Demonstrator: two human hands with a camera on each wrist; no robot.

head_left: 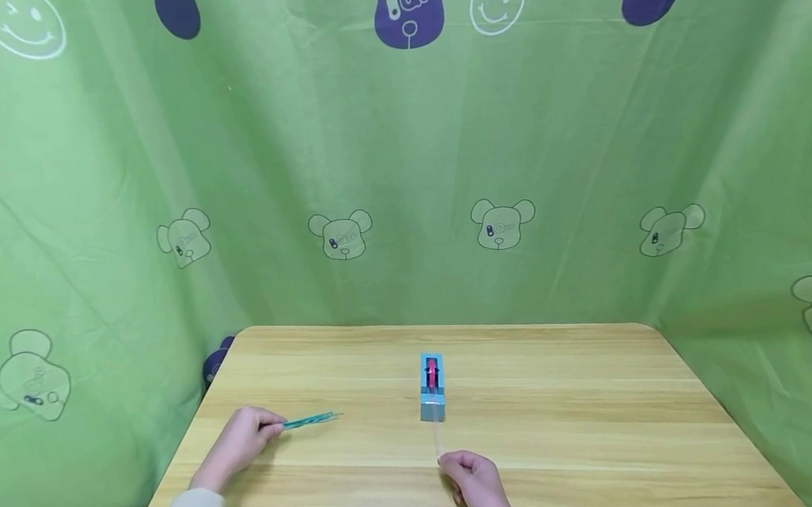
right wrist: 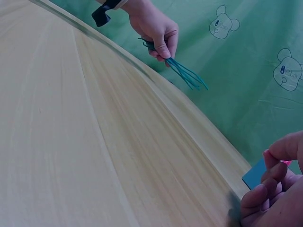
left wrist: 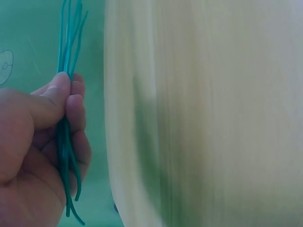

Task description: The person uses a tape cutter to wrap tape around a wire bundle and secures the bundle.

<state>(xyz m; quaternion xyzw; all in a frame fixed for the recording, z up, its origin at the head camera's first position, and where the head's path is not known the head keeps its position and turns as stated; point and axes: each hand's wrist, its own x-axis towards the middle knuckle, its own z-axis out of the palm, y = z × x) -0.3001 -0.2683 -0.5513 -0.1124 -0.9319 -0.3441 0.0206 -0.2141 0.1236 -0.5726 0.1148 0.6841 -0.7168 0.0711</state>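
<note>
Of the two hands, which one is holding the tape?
The right hand; it pinches the clear tape that runs from the blue dispenser, whereas the left hand grips the thin teal strands.

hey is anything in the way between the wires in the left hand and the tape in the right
Nothing visible: between the wires and the tape the head view shows only tabletop. The dispenser stands at the tape's far end, not across that path.
</note>
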